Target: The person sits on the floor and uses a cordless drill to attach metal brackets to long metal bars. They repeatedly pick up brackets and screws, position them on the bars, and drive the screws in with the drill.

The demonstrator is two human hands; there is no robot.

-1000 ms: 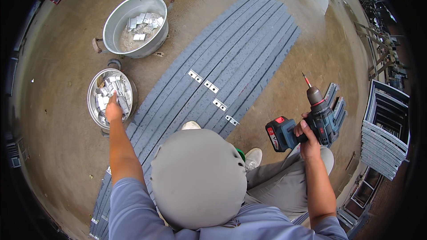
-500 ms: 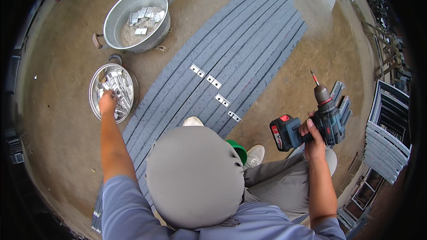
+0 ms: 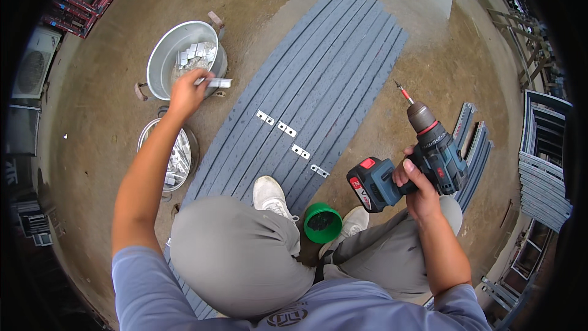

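Observation:
My left hand point(image 3: 187, 95) is closed on a short silver metal bracket point(image 3: 220, 83), pinched between thumb and fingers in front of the large pot point(image 3: 160, 55). Loose silver pieces lie inside that pot. Closer to me stands a smaller metal pot point(image 3: 193, 144), filled with similar pieces and partly hidden by my forearm. In my right hand point(image 3: 419, 187), wrapped round its handle, is a cordless drill point(image 3: 440, 158), its bit tilted up and away. Long grey metal bars point(image 3: 306, 73) lie side by side on the ground, with several drilled silver brackets point(image 3: 286, 129) set across them in a staggered row.
Between my shoes sits a green bucket point(image 3: 334, 230) with dark contents I cannot make out. My left shoe point(image 3: 269, 195) rests on the bars. More grey profiles point(image 3: 474, 153) lie beyond the drill, and stacked frames point(image 3: 542, 178) stand at the far right. Red frames point(image 3: 79, 6) are at the far left.
My left hand has come out of the smaller pot and moved up and right, now with a metal bracket in it. The drill has shifted slightly left; my left knee has moved aside, uncovering the bucket.

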